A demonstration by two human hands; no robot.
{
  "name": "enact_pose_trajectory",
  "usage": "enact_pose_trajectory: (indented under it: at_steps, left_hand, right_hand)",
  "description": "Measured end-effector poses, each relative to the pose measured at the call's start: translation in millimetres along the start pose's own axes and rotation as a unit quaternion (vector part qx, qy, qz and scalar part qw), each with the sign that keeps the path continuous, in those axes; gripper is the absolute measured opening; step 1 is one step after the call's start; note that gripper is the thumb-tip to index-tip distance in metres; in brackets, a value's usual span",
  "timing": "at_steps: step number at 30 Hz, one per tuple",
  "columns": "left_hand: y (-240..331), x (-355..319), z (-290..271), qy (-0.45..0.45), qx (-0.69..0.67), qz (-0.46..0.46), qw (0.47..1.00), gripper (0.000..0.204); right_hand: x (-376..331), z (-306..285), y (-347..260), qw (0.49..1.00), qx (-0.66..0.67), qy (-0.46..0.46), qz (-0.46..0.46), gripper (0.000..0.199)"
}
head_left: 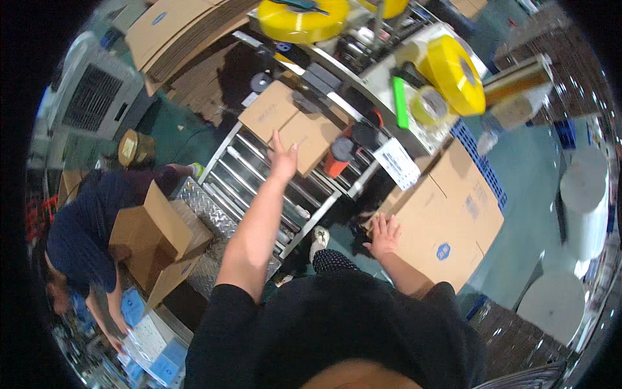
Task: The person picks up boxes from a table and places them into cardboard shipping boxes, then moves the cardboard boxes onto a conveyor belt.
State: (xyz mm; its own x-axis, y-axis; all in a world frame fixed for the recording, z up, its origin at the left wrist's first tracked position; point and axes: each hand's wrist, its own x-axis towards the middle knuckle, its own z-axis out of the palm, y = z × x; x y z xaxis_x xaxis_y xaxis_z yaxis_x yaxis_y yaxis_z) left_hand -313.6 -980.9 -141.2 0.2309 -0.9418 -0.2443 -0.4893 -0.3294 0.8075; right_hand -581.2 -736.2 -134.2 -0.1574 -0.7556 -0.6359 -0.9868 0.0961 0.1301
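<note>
My left hand (283, 161) reaches forward with its fingers stretched, at the near edge of a closed brown cardboard box (310, 137). That box sits on a roller conveyor (249, 170), against the tape-sealing machine (324, 84) at its far end. Whether the fingers press on the box or only hover, I cannot tell. To the right, my right hand (385, 235) lies with spread fingers on the left edge of a flat, folded cardboard carton (440, 217). Neither hand grips anything.
A person (91, 220) bends at the left beside an open carton (152, 240) and blue-white packs (152, 340). Yellow tape rolls (451, 74) and a green-handled tool (400, 102) lie on the machine. Stacked flat cartons (175, 32) stand far left; white rolls (554, 305) stand right.
</note>
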Motion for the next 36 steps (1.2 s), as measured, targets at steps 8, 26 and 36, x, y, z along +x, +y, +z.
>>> enact_pose_trajectory:
  at_steps: [8, 26, 36]
  left_hand:
    - [-116.1, -126.9, -39.5, -0.311, 0.078, 0.024, 0.947, 0.064]
    - [-320.9, -373.8, -239.5, -0.147, -0.19, -0.118, 0.963, 0.044]
    - [-230.4, -400.1, -373.0, 0.192, -0.464, -0.16, 0.85, 0.088]
  right_hand:
    - [-16.1, 101.3, 50.9, 0.994, -0.047, 0.088, -0.034, 0.045]
    - [-328.5, -79.0, -62.6, 0.813, 0.115, 0.545, -0.17, 0.026]
    - [-504.4, -186.3, -133.8, 0.542, 0.231, 0.657, -0.471, 0.022]
